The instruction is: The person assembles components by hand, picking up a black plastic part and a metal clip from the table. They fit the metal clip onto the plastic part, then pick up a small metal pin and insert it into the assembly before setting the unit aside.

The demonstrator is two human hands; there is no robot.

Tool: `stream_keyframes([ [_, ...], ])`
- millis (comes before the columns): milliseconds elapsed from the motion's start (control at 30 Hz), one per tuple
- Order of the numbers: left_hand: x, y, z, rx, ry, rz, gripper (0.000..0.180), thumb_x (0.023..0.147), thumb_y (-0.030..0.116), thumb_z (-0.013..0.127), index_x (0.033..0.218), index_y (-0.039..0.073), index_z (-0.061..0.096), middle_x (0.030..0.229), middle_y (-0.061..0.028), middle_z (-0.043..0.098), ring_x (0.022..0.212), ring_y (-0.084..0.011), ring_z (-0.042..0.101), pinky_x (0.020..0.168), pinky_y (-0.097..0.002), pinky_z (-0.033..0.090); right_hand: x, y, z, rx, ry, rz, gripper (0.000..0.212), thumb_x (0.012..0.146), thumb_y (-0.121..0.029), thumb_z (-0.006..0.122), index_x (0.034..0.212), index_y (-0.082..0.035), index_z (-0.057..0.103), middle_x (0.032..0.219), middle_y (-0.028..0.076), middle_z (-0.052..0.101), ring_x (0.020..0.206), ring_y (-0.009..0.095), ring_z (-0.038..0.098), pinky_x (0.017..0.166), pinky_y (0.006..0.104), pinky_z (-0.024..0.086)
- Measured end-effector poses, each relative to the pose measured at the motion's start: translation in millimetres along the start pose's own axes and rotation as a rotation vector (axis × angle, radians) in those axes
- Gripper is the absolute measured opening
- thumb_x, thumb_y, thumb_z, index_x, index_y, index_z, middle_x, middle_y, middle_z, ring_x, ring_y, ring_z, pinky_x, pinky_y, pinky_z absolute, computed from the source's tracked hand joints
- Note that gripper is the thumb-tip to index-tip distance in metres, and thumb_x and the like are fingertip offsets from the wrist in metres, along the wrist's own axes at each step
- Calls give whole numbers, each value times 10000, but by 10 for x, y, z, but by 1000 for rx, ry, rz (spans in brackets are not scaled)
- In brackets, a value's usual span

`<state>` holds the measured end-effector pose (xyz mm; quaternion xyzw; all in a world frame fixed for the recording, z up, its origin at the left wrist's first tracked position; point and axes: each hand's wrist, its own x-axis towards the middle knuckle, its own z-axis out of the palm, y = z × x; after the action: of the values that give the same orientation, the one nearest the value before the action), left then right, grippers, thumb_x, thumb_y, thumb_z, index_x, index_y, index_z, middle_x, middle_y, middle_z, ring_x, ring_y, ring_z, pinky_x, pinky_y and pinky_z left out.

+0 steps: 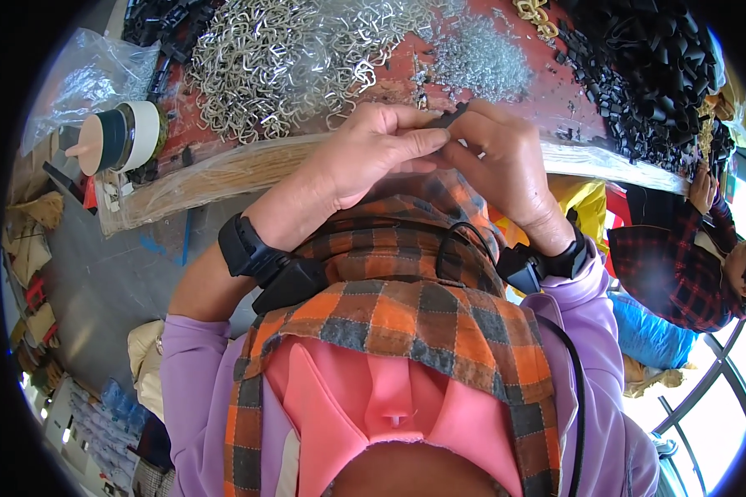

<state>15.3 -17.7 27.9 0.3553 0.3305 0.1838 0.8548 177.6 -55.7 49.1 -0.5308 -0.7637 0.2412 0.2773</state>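
Bare left hand [371,149] and bare right hand [499,149] meet over the pale, plastic-covered wooden table edge [224,176]; thumbs and fingertips pinched, nearly touching. Left forearm [294,203] and right forearm [549,230] converge from its near side, right fingers curled.

At the near edge of the red-topped wooden counter [401,87], the left hand [369,151] and right hand [503,153] meet, fingers [423,144] pinching a small black notched piece [450,115]. Farther back lie silvery bent metal loops [257,70] left, small clear pieces [482,62] centrally, and glossy black curved pieces [656,50] right. A co-worker in a dark checked shirt [675,277] stands right.
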Motion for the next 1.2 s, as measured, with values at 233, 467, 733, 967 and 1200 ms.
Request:
stream_keyframes([
  [233, -163, 19, -233, -145, 21, -10, 237, 787, 141, 537, 952, -28, 528, 899, -103, 562, 835, -167, 558, 723, -230, 464, 174, 17, 94, 342, -77, 7, 114, 618, -16, 621, 713, -23, 560, 641, 79, 484, 531, 202, 495, 471, 267, 387],
  [467, -437, 108, -510, -246, 175, 200, 221, 789, 140, 529, 939, -22, 524, 915, -141, 561, 841, -193, 559, 733, -231, 466, 576, 180, 395, -157, 27, -210, 100, 674, -76, 589, 758, -30, 560, 698, 97, 516, 586, 261, 517, 529, 312, 417],
  [733, -500, 64, -528, -325, 204, 257, 207, 795, 150, 524, 925, -10, 532, 901, -127, 570, 829, -179, 559, 726, -223, 464, 731, 345, 517, -259, -27, -293, 130, 720, -114, 555, 821, -39, 523, 688, 97, 535, 590, 258, 523, 541, 321, 425],
  [967, -466, 88, -531, -313, 222, 250, 189, 793, 169, 531, 911, 23, 546, 893, -92, 579, 801, -146, 554, 719, -231, 445, 710, 213, 401, 342, -156, 261, 118, 796, -147, 513, 826, -33, 514, 623, 25, 514, 532, 91, 469, 493, 211, 388],
  [1200, -343, 108, -483, -315, 218, 276, 177, 791, 173, 536, 897, 33, 557, 894, -75, 581, 822, -129, 539, 745, -244, 414, 638, 160, 333, 773, -256, 433, 144, 827, -149, 479, 808, -10, 510, 638, -3, 514, 526, 43, 435, 488, 166, 366],
])
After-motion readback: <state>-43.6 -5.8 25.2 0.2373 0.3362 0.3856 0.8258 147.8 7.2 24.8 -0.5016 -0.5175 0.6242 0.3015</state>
